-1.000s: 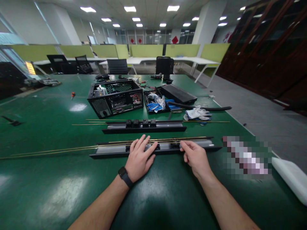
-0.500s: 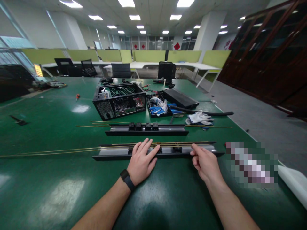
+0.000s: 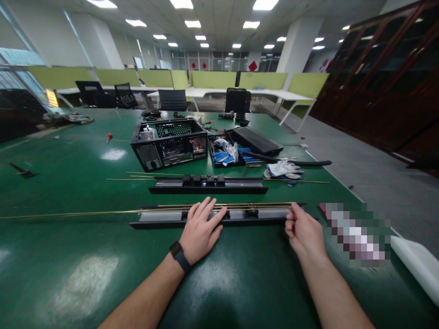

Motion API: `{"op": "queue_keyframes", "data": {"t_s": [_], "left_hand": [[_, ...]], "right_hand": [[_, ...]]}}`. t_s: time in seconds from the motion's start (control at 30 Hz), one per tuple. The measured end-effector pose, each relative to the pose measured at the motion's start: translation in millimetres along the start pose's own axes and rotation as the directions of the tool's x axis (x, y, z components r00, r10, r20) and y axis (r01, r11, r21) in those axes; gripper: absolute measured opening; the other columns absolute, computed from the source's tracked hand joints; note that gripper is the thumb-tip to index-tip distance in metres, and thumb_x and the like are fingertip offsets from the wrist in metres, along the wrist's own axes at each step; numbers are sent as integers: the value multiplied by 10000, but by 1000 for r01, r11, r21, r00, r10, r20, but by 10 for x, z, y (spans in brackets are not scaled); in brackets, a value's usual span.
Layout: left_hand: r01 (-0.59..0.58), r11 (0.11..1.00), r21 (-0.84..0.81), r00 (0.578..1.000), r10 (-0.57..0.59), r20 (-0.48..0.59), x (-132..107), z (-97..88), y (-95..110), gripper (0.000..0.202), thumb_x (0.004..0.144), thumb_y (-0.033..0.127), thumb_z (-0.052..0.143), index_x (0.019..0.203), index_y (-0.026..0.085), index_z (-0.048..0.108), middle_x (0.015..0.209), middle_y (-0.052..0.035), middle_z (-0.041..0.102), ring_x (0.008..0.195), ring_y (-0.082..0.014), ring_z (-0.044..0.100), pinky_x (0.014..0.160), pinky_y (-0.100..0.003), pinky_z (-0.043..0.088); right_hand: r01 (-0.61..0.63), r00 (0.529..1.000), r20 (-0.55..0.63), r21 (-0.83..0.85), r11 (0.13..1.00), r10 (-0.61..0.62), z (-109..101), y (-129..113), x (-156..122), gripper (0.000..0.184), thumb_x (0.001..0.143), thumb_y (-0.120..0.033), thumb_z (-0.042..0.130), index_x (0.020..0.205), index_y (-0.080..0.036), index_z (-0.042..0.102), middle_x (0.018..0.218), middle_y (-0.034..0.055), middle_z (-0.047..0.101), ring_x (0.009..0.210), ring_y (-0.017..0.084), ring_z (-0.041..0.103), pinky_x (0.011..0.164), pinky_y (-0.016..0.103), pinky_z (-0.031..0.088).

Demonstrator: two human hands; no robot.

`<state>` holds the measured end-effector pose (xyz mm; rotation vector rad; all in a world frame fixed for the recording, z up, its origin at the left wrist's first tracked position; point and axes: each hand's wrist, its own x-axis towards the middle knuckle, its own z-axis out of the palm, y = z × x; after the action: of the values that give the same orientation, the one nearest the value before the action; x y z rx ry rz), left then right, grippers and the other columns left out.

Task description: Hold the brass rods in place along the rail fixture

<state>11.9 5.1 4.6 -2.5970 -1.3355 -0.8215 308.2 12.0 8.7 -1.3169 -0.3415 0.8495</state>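
Note:
A long black channel-shaped rail (image 3: 240, 223) with a pale inner face lies crosswise in front of me. Thin brass-coloured rods (image 3: 85, 213) run along its top and stick out far to the left. Small black blocks (image 3: 252, 211) sit inside the rail; some are partly covered by my hand. My left hand (image 3: 201, 226) rests flat over the rods and rail, fingers spread, a dark watch (image 3: 180, 256) on its wrist. Near the rail's right end my right hand (image 3: 304, 228) pinches the end of a brass rod, its fingers curled.
Behind lies a second rail (image 3: 236, 189) with black blocks and rods. Farther back are an open computer case (image 3: 171, 146), a tray of gloves (image 3: 224, 153), a black panel (image 3: 255, 139) and a white glove (image 3: 284, 169). A pixelated item (image 3: 356, 237) lies right.
My right hand has slid right along the rail, and its fingers have closed at the rod's end. The rods sticking out left now lie closer together. My left hand stays in place.

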Motion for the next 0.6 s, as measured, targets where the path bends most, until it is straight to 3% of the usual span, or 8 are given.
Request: {"op": "queue_keyframes", "data": {"t_s": [0.13, 0.27, 0.5, 0.6], "left_hand": [[1, 1000, 0, 1000, -1, 11, -5, 10, -4, 480, 951, 301, 551, 1429, 305, 522, 1523, -106, 463, 1455, -293, 357, 1160, -516, 295], [-5, 1000, 0, 1000, 5, 5, -7, 0, -11, 496, 940, 295, 569, 1433, 304, 518, 1518, -110, 469, 1446, -299, 371, 1152, -519, 307], [-6, 1000, -6, 1000, 6, 2, -8, 2, -15, 487, 942, 294, 565, 1427, 302, 524, 1519, -109, 468, 1449, -298, 364, 1152, -518, 303], [-4, 1000, -10, 1000, 4, 7, -6, 5, -12, 489, 941, 297, 566, 1428, 301, 523, 1521, -109, 464, 1450, -299, 362, 1155, -521, 301]], "right_hand": [[14, 992, 128, -101, 995, -1, 64, 32, -130, 432, 692, -523, 810, 807, -161, 605, 620, 5, 630, 313, 60, 416, 250, 157, 197], [27, 969, 245, -168, 985, 15, 103, 58, -207, 403, 694, -485, 802, 817, -147, 621, 660, 20, 652, 307, 53, 412, 250, 155, 181], [39, 999, 28, -77, 996, -37, 26, 10, -31, 296, 687, -382, 784, 766, -166, 597, 577, -23, 584, 319, 64, 419, 257, 158, 205], [37, 998, 53, -100, 994, -32, 32, 37, -39, 325, 719, -432, 775, 792, -161, 611, 601, -8, 611, 321, 66, 424, 253, 158, 199]]}}
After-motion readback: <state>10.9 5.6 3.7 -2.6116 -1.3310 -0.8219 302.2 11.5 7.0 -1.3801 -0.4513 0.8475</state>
